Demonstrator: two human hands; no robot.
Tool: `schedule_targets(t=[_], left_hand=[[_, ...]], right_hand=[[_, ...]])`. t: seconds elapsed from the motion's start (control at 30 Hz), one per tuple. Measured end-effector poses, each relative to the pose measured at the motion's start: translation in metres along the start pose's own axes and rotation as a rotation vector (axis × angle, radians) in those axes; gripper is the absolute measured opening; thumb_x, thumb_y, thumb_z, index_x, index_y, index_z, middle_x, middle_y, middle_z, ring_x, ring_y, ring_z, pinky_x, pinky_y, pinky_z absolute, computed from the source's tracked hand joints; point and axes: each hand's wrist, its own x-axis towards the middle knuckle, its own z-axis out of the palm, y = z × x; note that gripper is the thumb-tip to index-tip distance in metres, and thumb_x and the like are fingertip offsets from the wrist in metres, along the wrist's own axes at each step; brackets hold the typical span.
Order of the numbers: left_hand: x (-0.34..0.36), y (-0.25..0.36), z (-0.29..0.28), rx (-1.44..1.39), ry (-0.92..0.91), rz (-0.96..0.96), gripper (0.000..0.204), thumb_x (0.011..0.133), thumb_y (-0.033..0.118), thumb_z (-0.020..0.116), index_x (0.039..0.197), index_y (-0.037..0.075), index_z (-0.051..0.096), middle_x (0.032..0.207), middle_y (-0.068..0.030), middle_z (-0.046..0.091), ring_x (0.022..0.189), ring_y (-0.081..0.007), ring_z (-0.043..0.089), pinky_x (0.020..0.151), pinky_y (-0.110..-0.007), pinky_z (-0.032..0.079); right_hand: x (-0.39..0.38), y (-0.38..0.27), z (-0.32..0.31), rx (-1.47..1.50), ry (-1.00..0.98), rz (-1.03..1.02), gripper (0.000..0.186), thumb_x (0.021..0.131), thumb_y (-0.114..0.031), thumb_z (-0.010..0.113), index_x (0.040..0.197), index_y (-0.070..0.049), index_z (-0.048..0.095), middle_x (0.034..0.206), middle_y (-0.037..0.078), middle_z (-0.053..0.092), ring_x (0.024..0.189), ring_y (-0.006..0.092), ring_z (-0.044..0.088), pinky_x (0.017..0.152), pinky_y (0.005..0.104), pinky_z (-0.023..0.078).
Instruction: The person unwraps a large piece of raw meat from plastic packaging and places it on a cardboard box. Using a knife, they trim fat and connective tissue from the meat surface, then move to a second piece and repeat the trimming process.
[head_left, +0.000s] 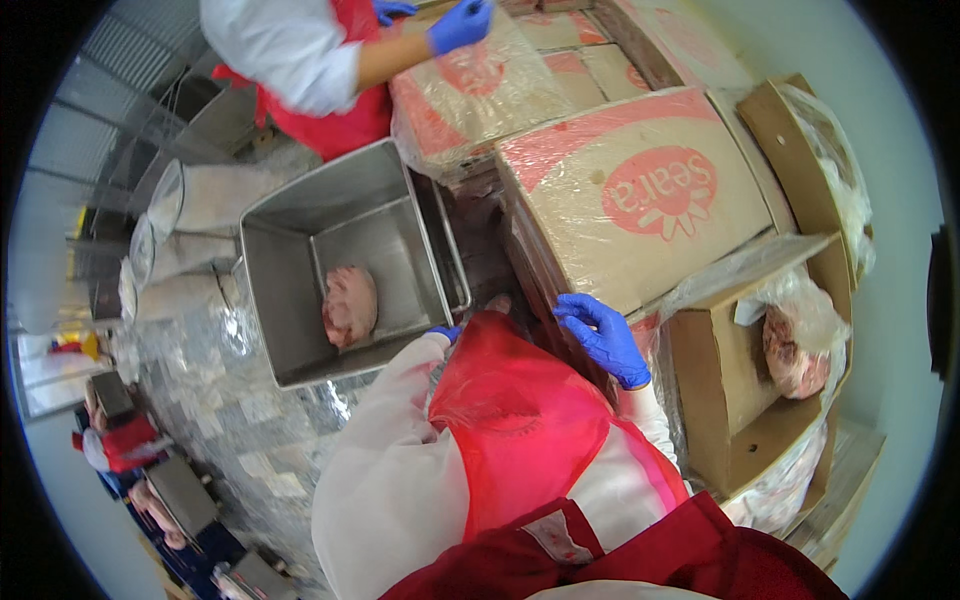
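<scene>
My left hand (447, 332), in a blue glove, is at the near right corner of a deep steel tub cart (262, 240). The white sleeve covers most of this hand and its fingers cannot be made out. A pale pink piece of raw meat (350, 305) lies on the tub's floor. My right hand (608, 345), also gloved in blue, hovers beside the near edge of a closed cardboard box (560, 205). Its fingers are apart and slightly bent, with nothing in them. Clear film covers that box, which has a red print.
An opened carton (720, 360) at the right holds meat (797, 350) in clear plastic. Behind it leans another open carton (795, 150). A co-worker's blue-gloved hand (462, 26) is over a wrapped box (480, 95). Plastic-lined round bins (190, 245) stand left of the tub.
</scene>
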Motion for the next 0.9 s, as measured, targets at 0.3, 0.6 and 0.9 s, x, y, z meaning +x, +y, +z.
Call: schedule_targets(t=[0.3,0.6,0.9], left_hand=[[-0.028,-0.007,-0.006,0.042,-0.136,-0.076,0.077,0.088,0.071,0.028,0.130,0.012,0.056,0.136,-0.0159,0.050,0.129,-0.0328,0.045,0.109,-0.043,0.033],[-0.010,0.028,-0.043,0.706,-0.219,0.081,0.064,0.083,0.063,0.050,0.112,0.009,0.066,0.117,-0.0148,0.063,0.109,-0.0332,0.059,0.095,-0.043,0.045],[-0.362,0.438,-0.225,-0.399,-0.644,1.198,0.033,0.095,0.025,0.057,0.092,-0.006,0.069,0.086,-0.0114,0.071,0.078,-0.0197,0.067,0.074,-0.033,0.053]], right_hand=[[-0.064,0.031,-0.016,0.336,0.002,0.006,0.035,0.094,-0.012,0.056,0.126,0.002,0.052,0.112,0.011,0.064,0.103,0.0154,0.060,0.090,0.0284,0.048],[-0.119,0.014,-0.041,0.091,-0.010,-0.178,0.035,0.094,-0.016,0.057,0.126,-0.001,0.053,0.112,0.010,0.064,0.103,0.0178,0.061,0.089,0.0312,0.048],[-0.242,-0.061,-0.097,-0.013,0.356,-0.193,0.035,0.089,-0.021,0.063,0.118,-0.003,0.059,0.108,0.010,0.067,0.098,0.0197,0.064,0.088,0.0337,0.049]])
